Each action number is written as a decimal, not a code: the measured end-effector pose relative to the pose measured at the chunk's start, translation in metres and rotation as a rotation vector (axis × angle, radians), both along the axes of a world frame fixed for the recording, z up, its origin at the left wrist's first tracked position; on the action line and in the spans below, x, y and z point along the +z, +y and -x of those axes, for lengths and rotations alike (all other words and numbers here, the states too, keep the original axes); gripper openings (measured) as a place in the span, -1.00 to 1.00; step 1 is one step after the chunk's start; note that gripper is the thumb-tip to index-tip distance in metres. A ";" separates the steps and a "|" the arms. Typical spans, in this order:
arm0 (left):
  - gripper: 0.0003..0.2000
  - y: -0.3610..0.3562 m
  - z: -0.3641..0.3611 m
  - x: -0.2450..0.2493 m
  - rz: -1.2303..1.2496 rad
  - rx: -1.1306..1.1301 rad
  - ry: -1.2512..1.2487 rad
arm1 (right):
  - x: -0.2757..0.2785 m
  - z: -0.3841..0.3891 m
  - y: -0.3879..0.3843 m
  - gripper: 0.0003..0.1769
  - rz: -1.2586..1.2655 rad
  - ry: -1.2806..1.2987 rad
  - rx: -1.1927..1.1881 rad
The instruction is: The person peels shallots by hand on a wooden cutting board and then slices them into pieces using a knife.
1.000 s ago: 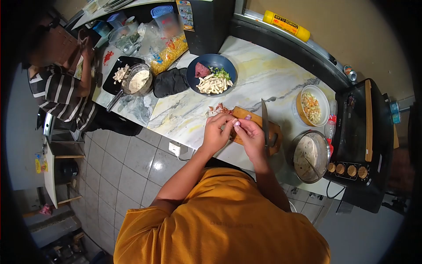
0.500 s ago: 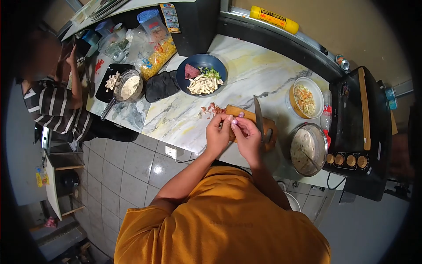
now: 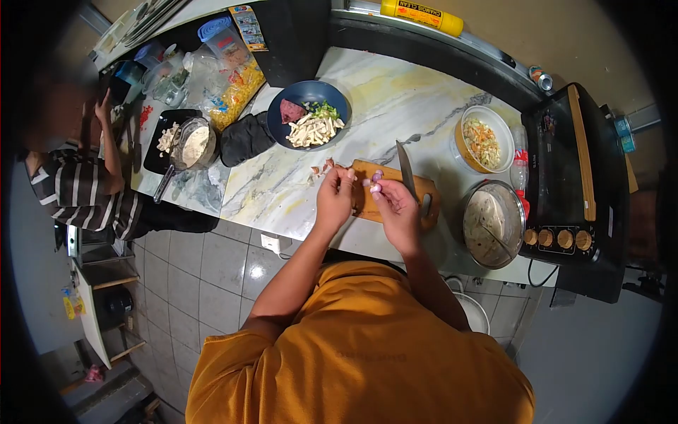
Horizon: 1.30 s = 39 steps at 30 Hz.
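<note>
Pinching a small purple bulb between thumb and fingertips, the right hand is over the wooden board, near the centre of the frame. Earlier the left hand met it at the bulb; now the two are apart, the left hand's thumb and fingertips drawn close, though whether they grip anything I cannot tell. The knife lies right of the bulb. The blue plate now appears farther toward the upper left.

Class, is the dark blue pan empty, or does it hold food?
It holds food: the pan contains a reddish lump, chopped green pieces and pale strips, with bare blue surface beside them.
</note>
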<state>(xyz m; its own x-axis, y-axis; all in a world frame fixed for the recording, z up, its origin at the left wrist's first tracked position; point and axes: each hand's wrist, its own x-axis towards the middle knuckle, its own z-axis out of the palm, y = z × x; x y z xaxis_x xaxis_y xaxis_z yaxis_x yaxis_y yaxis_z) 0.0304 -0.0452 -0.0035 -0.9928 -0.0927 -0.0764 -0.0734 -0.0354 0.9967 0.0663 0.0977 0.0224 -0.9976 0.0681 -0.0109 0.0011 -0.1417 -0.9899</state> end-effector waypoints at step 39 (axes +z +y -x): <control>-0.85 0.010 0.002 0.032 0.005 -0.387 0.262 | 0.018 0.003 0.036 -0.72 0.165 -0.121 0.135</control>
